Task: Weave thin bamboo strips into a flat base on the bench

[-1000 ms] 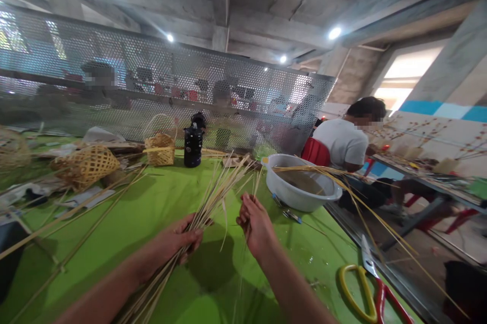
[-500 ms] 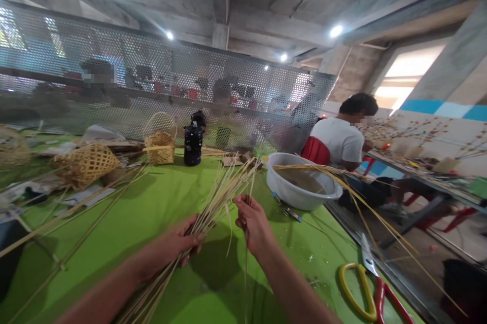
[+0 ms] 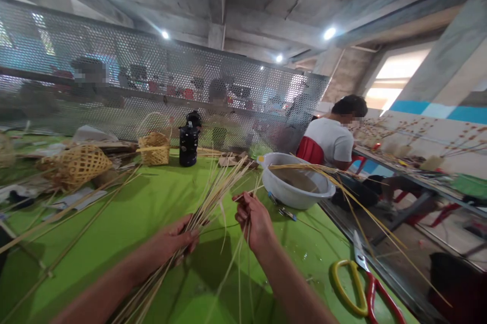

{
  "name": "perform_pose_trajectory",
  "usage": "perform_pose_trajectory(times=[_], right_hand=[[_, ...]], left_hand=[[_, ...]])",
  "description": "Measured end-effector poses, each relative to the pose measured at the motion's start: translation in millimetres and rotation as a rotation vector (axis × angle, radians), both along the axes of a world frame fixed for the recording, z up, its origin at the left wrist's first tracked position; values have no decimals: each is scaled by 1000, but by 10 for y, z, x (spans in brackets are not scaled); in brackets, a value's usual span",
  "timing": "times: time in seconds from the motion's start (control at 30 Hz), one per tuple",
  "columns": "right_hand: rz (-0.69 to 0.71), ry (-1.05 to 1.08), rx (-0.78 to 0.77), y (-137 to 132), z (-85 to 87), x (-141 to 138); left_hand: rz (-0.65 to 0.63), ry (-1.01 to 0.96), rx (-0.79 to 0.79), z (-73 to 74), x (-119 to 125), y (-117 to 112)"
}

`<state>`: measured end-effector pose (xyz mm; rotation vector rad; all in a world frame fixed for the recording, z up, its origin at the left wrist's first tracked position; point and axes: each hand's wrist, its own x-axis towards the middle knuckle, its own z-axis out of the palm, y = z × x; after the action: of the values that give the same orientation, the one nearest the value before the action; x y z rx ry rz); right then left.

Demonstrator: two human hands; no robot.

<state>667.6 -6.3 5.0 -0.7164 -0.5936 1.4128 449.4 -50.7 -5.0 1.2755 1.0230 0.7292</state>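
My left hand (image 3: 177, 238) is closed around a bundle of thin bamboo strips (image 3: 213, 197), which fans out at its far end and trails toward me at the lower left. To the right of the bundle, my right hand (image 3: 253, 220) pinches a few loose bamboo strips (image 3: 239, 273). Their lengths hang below the hand toward the near side of the table, and short ends stick up above it. The two hands are apart, over the green tabletop (image 3: 198, 283).
A white basin (image 3: 297, 187) of water has strips across its rim. Scissors (image 3: 361, 273) lie at the right edge. A black bottle (image 3: 188, 146), a small handled basket (image 3: 154, 149) and a woven piece (image 3: 78, 167) stand behind. A person (image 3: 329, 136) sits beyond the basin.
My right hand now has more than one strip hanging from it, spread apart below. The left hand still grips the bundle. The whole view has shifted slightly.
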Motion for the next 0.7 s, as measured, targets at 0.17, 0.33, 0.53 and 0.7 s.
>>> perform_pose_trajectory(times=[0.17, 0.33, 0.53, 0.7], right_hand=[[89, 87, -48, 10, -15, 3], [89, 22, -49, 8, -35, -18], [20, -36, -8, 25, -31, 4], [-113, -81, 37, 55, -10, 95]], left_hand=[[-45, 50, -6, -62, -12, 10], [-90, 67, 22, -67, -9, 13], [-58, 60, 48, -50, -2, 14], [-24, 40, 37, -78, 1, 18]])
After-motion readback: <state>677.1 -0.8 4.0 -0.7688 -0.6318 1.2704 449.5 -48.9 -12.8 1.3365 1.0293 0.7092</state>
